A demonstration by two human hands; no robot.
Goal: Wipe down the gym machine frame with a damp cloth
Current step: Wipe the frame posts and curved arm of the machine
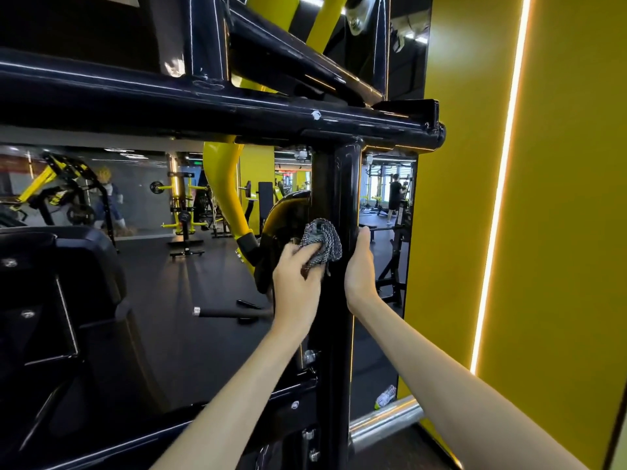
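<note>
A glossy black vertical post (336, 184) of the gym machine frame rises in the middle of the view and meets a black horizontal tube (203, 106) above. My left hand (295, 273) grips a bunched grey-and-white speckled cloth (322, 244) and holds it against the left face of the post. My right hand (359, 266) rests flat with straight fingers on the post's right side, at about the same height. A curved yellow arm (227, 184) of the machine sits behind the post.
A black padded seat part (51, 300) fills the lower left. A yellow wall panel with a lit strip (502, 184) stands close on the right. A chrome bar (383, 425) lies low by the wall. A mirror behind reflects other machines and a distant person.
</note>
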